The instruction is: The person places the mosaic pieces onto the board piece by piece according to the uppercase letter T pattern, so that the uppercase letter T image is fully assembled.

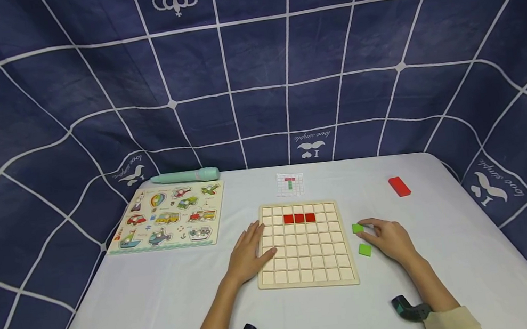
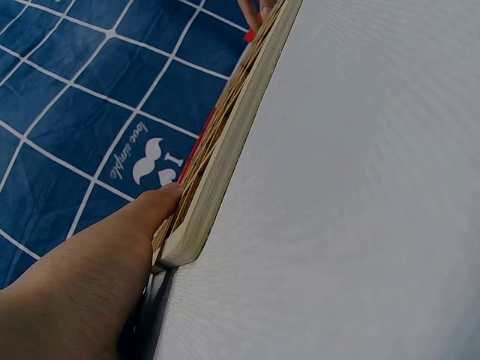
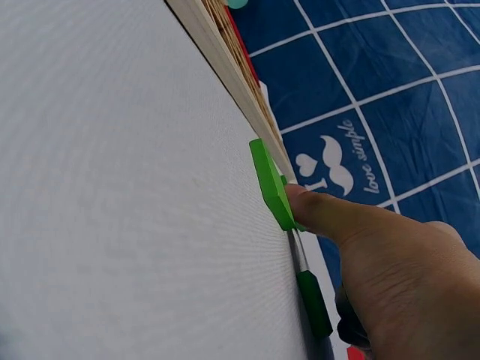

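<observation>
In the head view, a light wooden grid board [image 1: 307, 282] lies on the white table, with three red tiles [image 1: 300, 218] side by side in an upper row. My left hand [image 1: 246, 257] rests at its left edge, fingers extended and thumb over the grid; the left wrist view shows that thumb on the board's top. To the right of the board, my right hand [image 1: 393, 239] pinches a green tile [image 1: 357, 228] between thumb and index finger. A second green tile [image 1: 364, 250] lies just nearer. A darker green piece [image 3: 315, 304] shows below the thumb in the right wrist view.
A small pattern card [image 1: 290, 184] with a red and green T lies beyond the board. At the right is a red block or row of tiles [image 1: 399, 186]. A vehicle picture puzzle [image 1: 168, 217] and a mint-green pen-like object [image 1: 187, 176] are at the far left.
</observation>
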The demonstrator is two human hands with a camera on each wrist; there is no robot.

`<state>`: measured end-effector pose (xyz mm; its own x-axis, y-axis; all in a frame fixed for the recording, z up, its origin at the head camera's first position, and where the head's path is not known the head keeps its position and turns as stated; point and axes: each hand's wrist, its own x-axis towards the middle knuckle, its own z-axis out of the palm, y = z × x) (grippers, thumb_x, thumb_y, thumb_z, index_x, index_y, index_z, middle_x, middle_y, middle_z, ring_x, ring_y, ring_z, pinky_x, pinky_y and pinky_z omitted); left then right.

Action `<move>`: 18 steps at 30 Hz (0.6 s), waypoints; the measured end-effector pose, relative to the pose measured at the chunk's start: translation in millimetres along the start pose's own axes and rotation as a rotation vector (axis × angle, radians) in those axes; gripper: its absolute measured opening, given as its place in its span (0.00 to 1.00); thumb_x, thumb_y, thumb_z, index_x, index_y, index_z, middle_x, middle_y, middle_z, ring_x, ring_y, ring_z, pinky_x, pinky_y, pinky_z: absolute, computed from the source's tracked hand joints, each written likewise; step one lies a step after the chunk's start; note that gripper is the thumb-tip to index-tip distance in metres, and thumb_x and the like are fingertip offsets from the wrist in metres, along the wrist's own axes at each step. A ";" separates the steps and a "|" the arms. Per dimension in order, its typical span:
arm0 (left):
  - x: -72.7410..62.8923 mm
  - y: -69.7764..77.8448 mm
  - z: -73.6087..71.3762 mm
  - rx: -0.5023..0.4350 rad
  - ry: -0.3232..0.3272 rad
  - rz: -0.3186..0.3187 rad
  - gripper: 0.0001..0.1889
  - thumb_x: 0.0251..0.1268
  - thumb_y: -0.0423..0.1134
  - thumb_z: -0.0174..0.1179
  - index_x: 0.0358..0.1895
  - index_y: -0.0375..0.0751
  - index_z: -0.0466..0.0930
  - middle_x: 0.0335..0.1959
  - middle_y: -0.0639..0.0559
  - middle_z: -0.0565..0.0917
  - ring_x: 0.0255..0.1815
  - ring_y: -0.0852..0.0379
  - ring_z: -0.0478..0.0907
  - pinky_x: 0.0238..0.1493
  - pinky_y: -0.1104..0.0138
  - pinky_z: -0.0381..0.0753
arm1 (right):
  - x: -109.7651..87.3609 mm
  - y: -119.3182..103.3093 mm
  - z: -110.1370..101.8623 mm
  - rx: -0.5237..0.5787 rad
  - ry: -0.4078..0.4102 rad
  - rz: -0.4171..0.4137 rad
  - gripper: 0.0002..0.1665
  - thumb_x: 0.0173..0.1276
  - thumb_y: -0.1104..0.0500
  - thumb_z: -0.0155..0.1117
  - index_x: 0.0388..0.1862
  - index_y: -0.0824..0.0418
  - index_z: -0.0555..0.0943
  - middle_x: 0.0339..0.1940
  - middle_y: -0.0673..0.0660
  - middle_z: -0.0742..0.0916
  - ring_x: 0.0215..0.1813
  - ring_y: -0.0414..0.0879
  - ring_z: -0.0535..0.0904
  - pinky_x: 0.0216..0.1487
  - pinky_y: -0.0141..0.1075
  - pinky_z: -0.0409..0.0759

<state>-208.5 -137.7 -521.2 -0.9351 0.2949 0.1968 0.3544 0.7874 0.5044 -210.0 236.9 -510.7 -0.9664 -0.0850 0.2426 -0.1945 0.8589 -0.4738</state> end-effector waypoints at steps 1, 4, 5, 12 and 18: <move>-0.1 -0.2 0.0 0.000 0.000 0.000 0.40 0.59 0.58 0.56 0.70 0.39 0.57 0.71 0.44 0.57 0.72 0.51 0.49 0.70 0.59 0.44 | 0.0 -0.4 -0.1 -0.002 0.003 -0.002 0.22 0.54 0.48 0.71 0.45 0.58 0.84 0.09 0.46 0.66 0.16 0.41 0.60 0.16 0.32 0.56; -0.4 -0.9 0.0 0.004 0.000 0.004 0.40 0.60 0.58 0.56 0.70 0.38 0.57 0.71 0.44 0.57 0.72 0.50 0.49 0.70 0.60 0.44 | 0.2 -2.8 0.2 0.000 0.021 -0.010 0.22 0.53 0.48 0.71 0.44 0.58 0.84 0.09 0.46 0.65 0.15 0.41 0.59 0.15 0.31 0.55; -0.4 -1.0 0.0 0.008 -0.001 0.005 0.40 0.60 0.59 0.55 0.70 0.38 0.57 0.71 0.44 0.56 0.72 0.50 0.49 0.70 0.60 0.44 | 0.5 -4.1 0.4 0.006 0.030 -0.013 0.21 0.53 0.48 0.71 0.44 0.57 0.84 0.08 0.46 0.65 0.15 0.40 0.58 0.15 0.31 0.54; -0.7 -1.1 -0.7 0.015 0.004 0.013 0.41 0.60 0.59 0.55 0.69 0.36 0.57 0.70 0.42 0.57 0.72 0.50 0.49 0.70 0.61 0.43 | 6.1 -23.3 10.3 0.033 0.072 -0.056 0.23 0.54 0.44 0.69 0.44 0.56 0.84 0.08 0.45 0.64 0.14 0.38 0.57 0.14 0.30 0.53; 0.0 -0.4 0.5 0.016 0.005 0.018 0.40 0.60 0.59 0.54 0.69 0.37 0.57 0.70 0.43 0.57 0.72 0.50 0.49 0.70 0.60 0.44 | 14.4 -53.8 26.8 0.069 0.067 -0.135 0.21 0.54 0.45 0.70 0.43 0.55 0.84 0.08 0.43 0.65 0.13 0.36 0.55 0.14 0.30 0.52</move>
<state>-208.7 -137.8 -521.8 -0.9286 0.3062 0.2098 0.3708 0.7905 0.4875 -217.9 175.9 -504.4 -0.9178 -0.1619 0.3625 -0.3353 0.8051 -0.4892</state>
